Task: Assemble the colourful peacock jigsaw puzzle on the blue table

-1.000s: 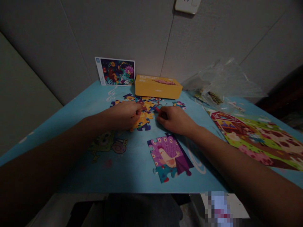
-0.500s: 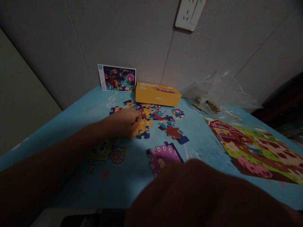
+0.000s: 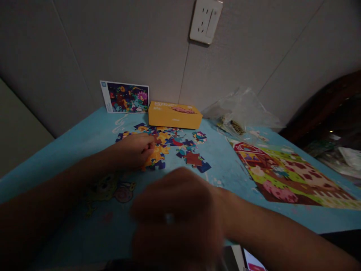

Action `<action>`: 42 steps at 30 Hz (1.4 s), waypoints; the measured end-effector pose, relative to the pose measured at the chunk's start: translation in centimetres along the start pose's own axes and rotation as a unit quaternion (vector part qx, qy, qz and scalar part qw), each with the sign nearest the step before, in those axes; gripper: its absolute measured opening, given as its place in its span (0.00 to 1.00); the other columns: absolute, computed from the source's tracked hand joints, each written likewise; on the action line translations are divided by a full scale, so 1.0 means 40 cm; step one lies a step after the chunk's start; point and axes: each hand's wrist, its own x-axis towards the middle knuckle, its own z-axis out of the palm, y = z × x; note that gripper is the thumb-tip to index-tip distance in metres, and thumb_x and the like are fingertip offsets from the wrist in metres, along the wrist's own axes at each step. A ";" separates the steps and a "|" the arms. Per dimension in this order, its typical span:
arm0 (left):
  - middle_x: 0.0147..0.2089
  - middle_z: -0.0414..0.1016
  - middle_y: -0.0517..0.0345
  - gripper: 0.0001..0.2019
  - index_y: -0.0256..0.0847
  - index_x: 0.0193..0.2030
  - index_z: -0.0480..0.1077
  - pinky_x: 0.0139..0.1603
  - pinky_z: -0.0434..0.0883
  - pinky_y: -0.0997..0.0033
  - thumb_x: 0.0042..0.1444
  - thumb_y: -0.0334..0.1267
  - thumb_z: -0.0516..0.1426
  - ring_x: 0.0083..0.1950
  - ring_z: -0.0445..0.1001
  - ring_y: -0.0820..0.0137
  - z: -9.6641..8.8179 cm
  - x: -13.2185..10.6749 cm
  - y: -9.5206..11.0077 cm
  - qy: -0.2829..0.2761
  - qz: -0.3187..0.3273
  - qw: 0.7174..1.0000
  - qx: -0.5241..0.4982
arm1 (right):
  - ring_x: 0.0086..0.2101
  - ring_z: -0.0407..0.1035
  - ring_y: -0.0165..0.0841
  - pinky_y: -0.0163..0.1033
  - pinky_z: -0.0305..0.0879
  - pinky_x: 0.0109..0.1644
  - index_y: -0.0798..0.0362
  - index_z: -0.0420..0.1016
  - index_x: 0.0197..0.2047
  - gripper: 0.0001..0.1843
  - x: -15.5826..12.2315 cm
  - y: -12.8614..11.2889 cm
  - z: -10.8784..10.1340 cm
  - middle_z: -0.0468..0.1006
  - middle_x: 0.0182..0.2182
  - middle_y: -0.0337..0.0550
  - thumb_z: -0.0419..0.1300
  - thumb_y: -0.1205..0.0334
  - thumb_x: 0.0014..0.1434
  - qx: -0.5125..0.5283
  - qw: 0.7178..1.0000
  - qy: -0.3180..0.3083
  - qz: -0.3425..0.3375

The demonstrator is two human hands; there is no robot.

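My left hand (image 3: pixel 138 150) rests as a closed fist against the left side of a heap of loose jigsaw pieces (image 3: pixel 162 139); whatever its fingers may hold is hidden. Closer to me, my right hand (image 3: pixel 177 214) is raised over the front of the table, smeared by motion. Its fingers look curled in, and I cannot make out anything between them. Brown and dark blue jigsaw pieces (image 3: pixel 194 159) lie to the right of the heap. The purple joined part of the puzzle is hidden, with my right hand in front of its place.
Behind the heap sits a yellow box (image 3: pixel 175 116), beside an upright picture card (image 3: pixel 128 98). A clear plastic bag (image 3: pixel 242 113) lies at the back right, and a farm puzzle (image 3: pixel 290 175) on the blue table (image 3: pixel 225 218). A lit screen (image 3: pixel 254 261) shows at the bottom edge.
My right hand has risen and moved left, now covering the purple joined pieces. My left hand stays by the heap. The whole view has shifted, so things sit further left.
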 end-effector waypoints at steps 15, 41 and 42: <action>0.33 0.70 0.55 0.06 0.39 0.32 0.64 0.35 0.60 0.69 0.56 0.35 0.49 0.34 0.66 0.68 0.001 -0.005 0.001 -0.003 0.003 1.000 0.009 | 0.36 0.66 0.34 0.37 0.56 0.38 0.56 0.69 0.45 0.14 0.009 0.137 0.007 0.75 0.38 0.47 0.59 0.57 0.58 -0.029 0.963 -0.012 0.268; 0.37 0.72 0.58 0.22 0.39 0.54 0.62 0.34 0.64 0.73 0.51 0.34 0.56 0.33 0.69 0.72 -0.009 -0.011 0.026 0.140 0.066 0.983 -0.099 | 0.24 0.61 0.26 0.31 0.56 0.25 0.51 0.64 0.44 0.16 0.021 0.166 0.038 0.65 0.25 0.32 0.61 0.60 0.52 0.352 0.821 0.336 0.300; 0.37 0.72 0.58 0.23 0.39 0.55 0.61 0.34 0.64 0.74 0.51 0.32 0.56 0.32 0.68 0.73 -0.014 -0.013 0.030 0.158 0.074 0.978 -0.111 | 0.24 0.61 0.26 0.31 0.56 0.24 0.51 0.64 0.44 0.16 0.021 0.165 0.039 0.65 0.25 0.32 0.61 0.60 0.52 0.352 0.822 0.333 0.299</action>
